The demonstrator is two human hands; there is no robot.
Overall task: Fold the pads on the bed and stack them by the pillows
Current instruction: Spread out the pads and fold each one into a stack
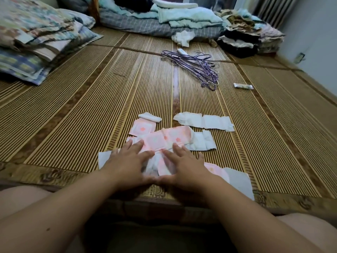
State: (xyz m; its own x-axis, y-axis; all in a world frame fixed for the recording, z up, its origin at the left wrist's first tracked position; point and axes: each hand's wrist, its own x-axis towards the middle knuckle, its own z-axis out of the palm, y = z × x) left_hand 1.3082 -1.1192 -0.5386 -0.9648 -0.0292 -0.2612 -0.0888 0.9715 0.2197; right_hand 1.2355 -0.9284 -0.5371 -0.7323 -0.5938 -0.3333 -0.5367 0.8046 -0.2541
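Several pink-and-white pads lie unfolded on the bamboo mat near the bed's front edge. My left hand and my right hand press flat, fingers spread, on a crumpled pad between them. A pink pad lies just beyond my fingers. A white pad lies stretched out farther back on the right, and a small rolled pad sits behind the pink ones. More pad ends stick out at the left and right. The pillows are stacked at the far left.
Purple wire hangers lie in a heap mid-mat. A small wrapper lies to their right. Folded bedding and towels line the far side, with a clothes pile at the far right. The mat's front edge runs below my wrists.
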